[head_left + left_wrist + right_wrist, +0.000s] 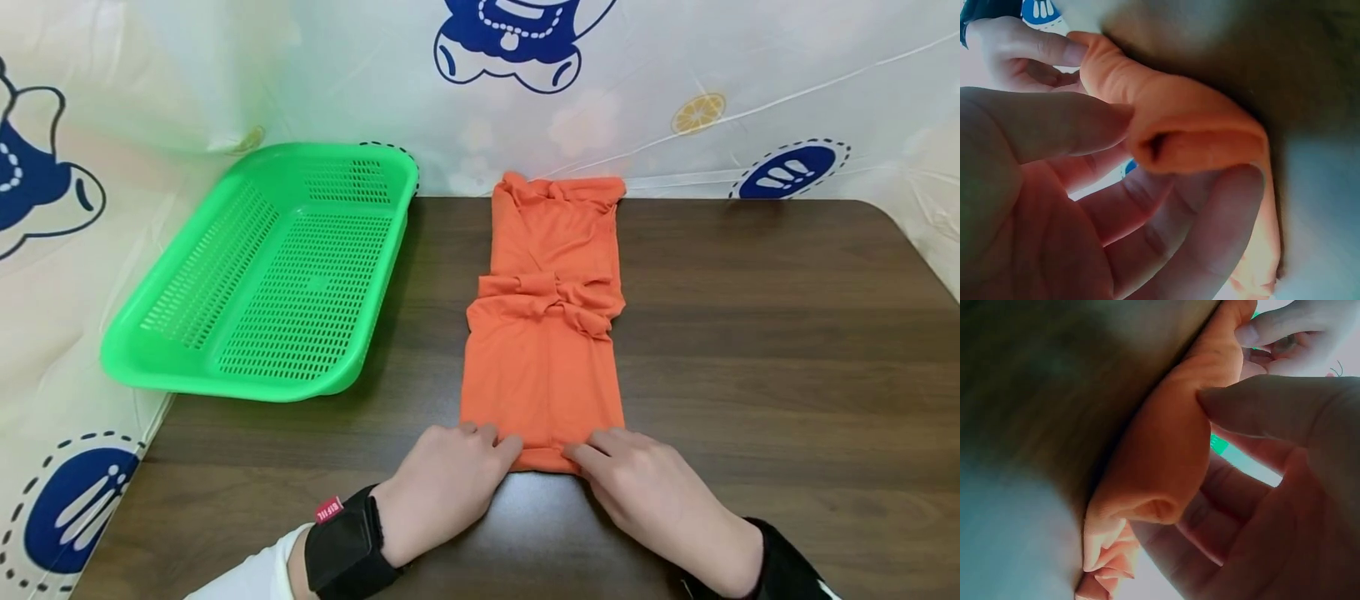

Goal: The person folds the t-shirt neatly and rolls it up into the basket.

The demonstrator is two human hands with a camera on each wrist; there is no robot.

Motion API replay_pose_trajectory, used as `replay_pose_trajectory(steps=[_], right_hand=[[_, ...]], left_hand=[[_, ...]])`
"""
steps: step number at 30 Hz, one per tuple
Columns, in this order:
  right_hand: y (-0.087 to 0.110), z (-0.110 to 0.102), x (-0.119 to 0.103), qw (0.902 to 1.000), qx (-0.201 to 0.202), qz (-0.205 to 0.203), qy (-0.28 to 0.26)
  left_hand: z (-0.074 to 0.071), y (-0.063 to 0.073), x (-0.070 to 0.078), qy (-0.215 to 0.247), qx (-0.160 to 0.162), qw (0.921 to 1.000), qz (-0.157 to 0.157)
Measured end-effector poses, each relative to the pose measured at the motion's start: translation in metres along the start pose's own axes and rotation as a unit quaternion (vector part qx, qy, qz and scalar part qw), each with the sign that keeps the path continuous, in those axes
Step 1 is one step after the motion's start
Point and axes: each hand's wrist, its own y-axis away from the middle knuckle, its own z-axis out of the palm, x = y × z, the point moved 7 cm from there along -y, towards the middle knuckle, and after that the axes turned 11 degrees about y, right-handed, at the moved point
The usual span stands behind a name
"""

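An orange garment point(543, 375), folded into a long narrow strip, lies lengthwise in front of me. Gathered folds like a bow cross its middle, and its near end is turned over into a small roll. My left hand point(453, 479) pinches the left corner of that roll between thumb and fingers. At the right corner, my right hand point(648, 479) grips the roll the same way. In the left wrist view, the open end of the rolled cloth point(1210, 147) shows between thumb and fingertips. The right wrist view shows the thumb pressed on the cloth point(1154, 444) with fingers curled beneath.
A green plastic basket point(375, 325) with slotted walls stands to the left of the garment, at the table's left edge. The brown wooden table point(780, 350) extends to the right. A pale printed sheet point(300, 67) hangs behind the table and along its left side.
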Motion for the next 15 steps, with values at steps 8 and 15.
replay_pose_trajectory(steps=[8,15], right_hand=[[0.002,0.008,0.007,0.9982,-0.052,0.020,-0.022],[0.002,0.013,0.011,0.9930,-0.093,0.041,-0.060]], left_hand=[[0.000,0.000,-0.008,0.026,-0.029,0.9992,0.001],[-0.001,0.001,-0.012,0.052,-0.047,0.9976,-0.001]])
